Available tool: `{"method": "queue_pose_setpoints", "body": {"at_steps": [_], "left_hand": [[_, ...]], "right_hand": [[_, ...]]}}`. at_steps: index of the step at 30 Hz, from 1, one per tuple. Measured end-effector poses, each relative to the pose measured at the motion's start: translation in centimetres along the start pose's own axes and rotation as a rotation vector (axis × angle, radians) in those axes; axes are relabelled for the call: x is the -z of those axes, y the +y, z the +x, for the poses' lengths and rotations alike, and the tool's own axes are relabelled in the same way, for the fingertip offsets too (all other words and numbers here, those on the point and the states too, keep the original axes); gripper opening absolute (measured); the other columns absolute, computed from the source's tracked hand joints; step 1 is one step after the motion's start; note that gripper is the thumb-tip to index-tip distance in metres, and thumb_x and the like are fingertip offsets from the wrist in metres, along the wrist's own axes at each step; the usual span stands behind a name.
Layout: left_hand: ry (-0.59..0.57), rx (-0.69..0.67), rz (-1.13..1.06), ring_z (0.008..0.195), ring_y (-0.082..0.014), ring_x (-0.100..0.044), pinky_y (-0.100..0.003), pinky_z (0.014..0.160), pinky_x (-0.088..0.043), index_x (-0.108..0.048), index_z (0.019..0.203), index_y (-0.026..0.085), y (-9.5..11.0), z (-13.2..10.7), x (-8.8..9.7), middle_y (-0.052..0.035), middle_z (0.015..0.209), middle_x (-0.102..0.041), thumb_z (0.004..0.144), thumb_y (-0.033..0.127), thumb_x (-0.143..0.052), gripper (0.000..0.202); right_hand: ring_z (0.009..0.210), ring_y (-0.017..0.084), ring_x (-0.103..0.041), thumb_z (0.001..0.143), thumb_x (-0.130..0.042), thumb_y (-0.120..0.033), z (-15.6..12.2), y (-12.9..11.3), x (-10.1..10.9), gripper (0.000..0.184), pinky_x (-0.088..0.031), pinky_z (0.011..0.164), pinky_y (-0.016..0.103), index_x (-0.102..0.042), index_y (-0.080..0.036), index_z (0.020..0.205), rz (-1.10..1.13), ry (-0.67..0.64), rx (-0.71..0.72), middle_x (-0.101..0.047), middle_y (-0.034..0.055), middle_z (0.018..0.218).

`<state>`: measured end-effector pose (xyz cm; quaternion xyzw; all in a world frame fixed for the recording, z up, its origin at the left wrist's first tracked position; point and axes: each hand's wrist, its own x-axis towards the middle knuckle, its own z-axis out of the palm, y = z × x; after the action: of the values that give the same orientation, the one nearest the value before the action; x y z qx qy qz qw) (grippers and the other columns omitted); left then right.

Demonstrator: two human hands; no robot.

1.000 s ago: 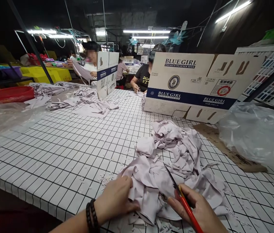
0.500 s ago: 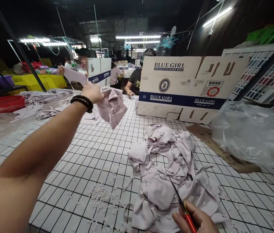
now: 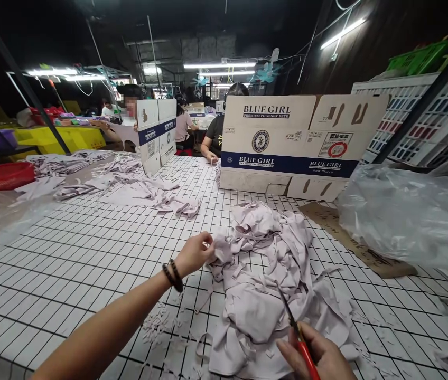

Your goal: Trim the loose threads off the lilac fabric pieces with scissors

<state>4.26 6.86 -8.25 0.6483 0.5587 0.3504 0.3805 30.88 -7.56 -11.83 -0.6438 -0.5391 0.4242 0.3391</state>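
Fabric pile [image 3: 275, 274], one, pale lilac, crumpled, sat mid-table [image 3: 89, 248] on a black-gridded white top, with loose trimmings [image 3: 160, 319] at its near left edge. Left hand [image 3: 194, 253] pinched a piece at the pile's left edge. Right hand [image 3: 319, 359] gripped one pair of red-handled scissors [image 3: 295, 332], blades over the pile. Open grid lay to the left; one plastic bag [image 3: 406, 216] crowded the right. Cartons, two: large carton [image 3: 287, 142] behind the pile, small carton [image 3: 155, 132] far left.

Dim workshop, fluorescent tubes [image 3: 218, 65] overhead, grid-patterned table [image 3: 89, 248], white crates [image 3: 418, 121] at right
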Motion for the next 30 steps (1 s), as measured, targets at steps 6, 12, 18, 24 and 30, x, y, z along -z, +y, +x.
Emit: {"method": "queue_pose_setpoints", "body": {"at_steps": [6, 12, 18, 24, 30], "left_hand": [[0.152, 0.028, -0.449, 0.077, -0.0156, -0.067, -0.033, 0.078, -0.056, -0.048, 0.087, 0.019, -0.8, -8.0, 2.5, -0.0015, 0.082, -0.064, 0.087, 0.044, -0.052, 0.025], [0.436, 0.130, -0.909, 0.073, -0.0116, -0.063, -0.023, 0.070, -0.053, -0.053, 0.083, 0.019, -3.4, -13.4, 2.6, 0.0017, 0.078, -0.064, 0.076, 0.040, -0.074, 0.030], [0.469, 0.125, -1.014, 0.068, -0.0099, -0.059, -0.020, 0.065, -0.051, -0.055, 0.083, 0.019, -4.2, -14.2, 4.1, 0.0025, 0.076, -0.062, 0.075, 0.037, -0.073, 0.028], [0.548, 0.135, -0.983, 0.072, -0.0125, -0.064, -0.025, 0.067, -0.054, -0.050, 0.085, 0.020, -3.1, -12.7, 5.8, 0.0006, 0.081, -0.064, 0.073, 0.036, -0.072, 0.030], [0.711, 0.294, -0.723, 0.069, -0.0162, -0.066, -0.033, 0.067, -0.056, -0.047, 0.078, 0.019, -5.1, -10.9, 8.2, -0.0025, 0.078, -0.065, 0.072, 0.039, -0.069, 0.031]], "right_hand": [[0.053, 0.014, -0.050, 0.068, -0.067, -0.043, 3.2, -5.1, -3.6, 0.031, -0.040, 0.049, 0.024, -0.057, -0.020, 0.086, 0.146, -0.054, 0.035, -0.057, -0.0035, 0.063], [0.045, 0.012, -0.045, 0.070, -0.056, -0.028, 7.3, -8.9, -6.5, 0.028, -0.032, 0.044, 0.022, -0.057, -0.020, 0.097, -0.025, -0.120, 0.120, -0.051, -0.0069, 0.057], [0.052, 0.011, -0.046, 0.067, -0.061, -0.024, 10.1, -10.1, -9.1, 0.027, -0.036, 0.050, 0.022, -0.059, -0.021, 0.094, -0.068, -0.262, 0.265, -0.053, -0.0071, 0.062], [0.063, 0.013, -0.053, 0.064, -0.066, -0.019, 11.6, -10.9, -11.2, 0.018, -0.039, 0.056, 0.022, -0.060, -0.020, 0.080, -0.145, -0.380, 0.318, -0.061, -0.0030, 0.073], [0.064, 0.015, -0.053, 0.065, -0.058, -0.014, 12.3, -9.2, -8.8, 0.010, -0.038, 0.056, 0.024, -0.053, -0.020, 0.071, -0.253, -0.343, 0.278, -0.060, -0.0015, 0.070]]}}
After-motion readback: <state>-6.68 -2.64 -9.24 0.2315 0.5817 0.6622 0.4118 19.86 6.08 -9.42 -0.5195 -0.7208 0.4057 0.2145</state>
